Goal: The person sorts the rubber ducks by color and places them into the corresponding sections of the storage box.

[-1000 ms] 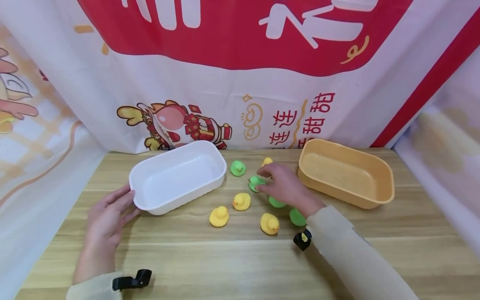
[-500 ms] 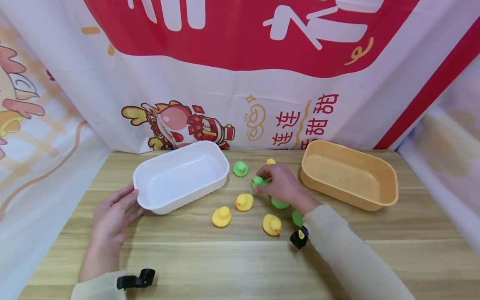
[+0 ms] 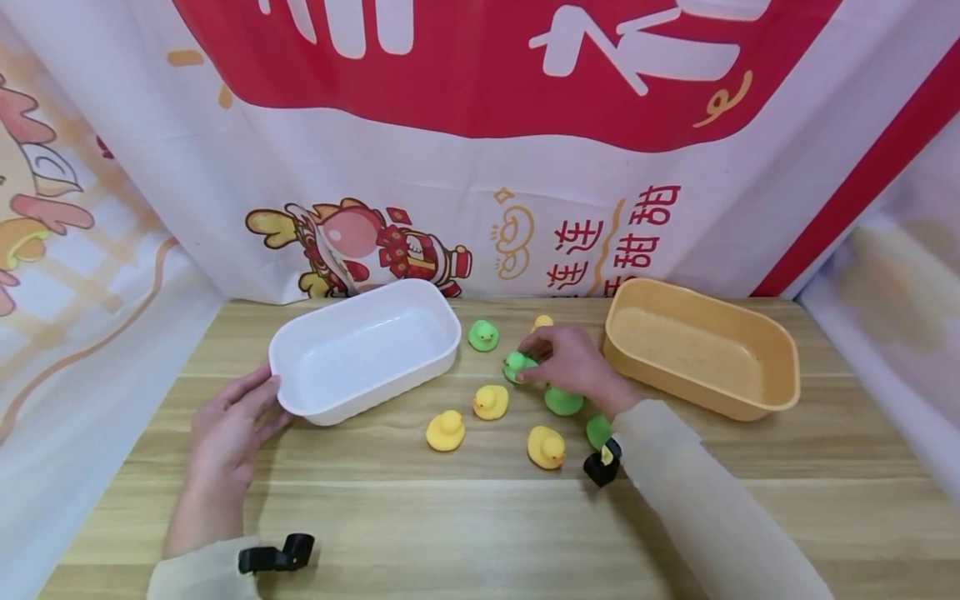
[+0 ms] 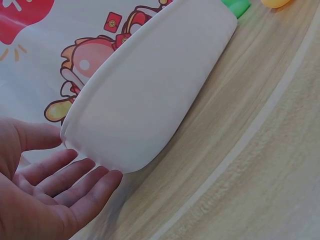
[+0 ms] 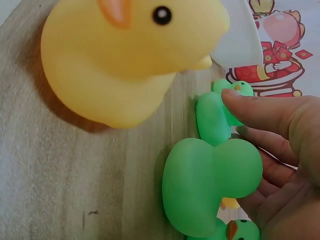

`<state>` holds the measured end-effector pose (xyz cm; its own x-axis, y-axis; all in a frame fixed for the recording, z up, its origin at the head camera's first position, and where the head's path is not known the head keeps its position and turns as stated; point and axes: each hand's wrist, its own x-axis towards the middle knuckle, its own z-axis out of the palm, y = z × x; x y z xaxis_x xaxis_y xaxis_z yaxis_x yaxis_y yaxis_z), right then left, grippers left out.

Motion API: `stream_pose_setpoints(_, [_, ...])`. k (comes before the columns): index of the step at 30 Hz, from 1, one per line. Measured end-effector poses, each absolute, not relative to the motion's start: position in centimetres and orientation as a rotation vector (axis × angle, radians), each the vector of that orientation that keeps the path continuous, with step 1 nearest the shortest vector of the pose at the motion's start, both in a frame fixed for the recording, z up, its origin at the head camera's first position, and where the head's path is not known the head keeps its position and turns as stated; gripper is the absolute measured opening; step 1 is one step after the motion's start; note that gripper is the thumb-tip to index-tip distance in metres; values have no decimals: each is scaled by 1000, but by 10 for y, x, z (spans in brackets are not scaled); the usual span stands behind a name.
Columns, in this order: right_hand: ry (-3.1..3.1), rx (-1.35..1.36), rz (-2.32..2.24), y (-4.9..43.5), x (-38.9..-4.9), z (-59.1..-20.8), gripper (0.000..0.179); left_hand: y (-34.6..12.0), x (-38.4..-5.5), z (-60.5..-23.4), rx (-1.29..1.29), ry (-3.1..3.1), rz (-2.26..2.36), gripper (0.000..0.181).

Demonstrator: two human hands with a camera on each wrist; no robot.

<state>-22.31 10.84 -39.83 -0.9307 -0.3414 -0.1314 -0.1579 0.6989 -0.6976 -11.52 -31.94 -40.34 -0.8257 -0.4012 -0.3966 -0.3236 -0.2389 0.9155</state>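
Observation:
My left hand (image 3: 228,429) touches the near-left end of a white plastic bin (image 3: 393,390). In the left wrist view its thumb meets the rim, and the relaxed fingers lie against the outer wall. My right hand (image 3: 573,362) holds a green toy duck (image 3: 516,363) between thumb and fingers, low at the table. The right wrist view shows the thumb tip on that duck, with the fingers partly hidden behind. Under the right hand and wrist are two more green ducks (image 3: 564,402), partly covered. A yellow duck (image 3: 543,321) peeks out behind the hand.
An orange bin (image 3: 690,392) stands at the back right. Another green duck (image 3: 483,337) sits beside the white bin. Several yellow ducks (image 3: 491,402) are scattered across the middle of the wooden table (image 3: 420,533). A printed cloth (image 3: 480,167) hangs behind.
The head view has shifted slightly. Both hands, the bins and the ducks keep nearly the same places, with the right hand staying at the same green duck.

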Motion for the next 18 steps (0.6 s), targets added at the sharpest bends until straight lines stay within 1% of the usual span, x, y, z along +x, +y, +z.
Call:
stream_pose_setpoints(6, [2648,-399,-1032,107,-225,-398,37,-319,-115,-403,918,-1885,-2269,57])
stream_pose_setpoints(14, [2669,-401,-1038,105,-222,-397,33,-319,-115,-403,899,-1894,-2267,64])
stream_pose_setpoints(18, [2691,-404,-1028,103,-222,-399,31,-320,-114,-403,888,-1893,-2269,63])
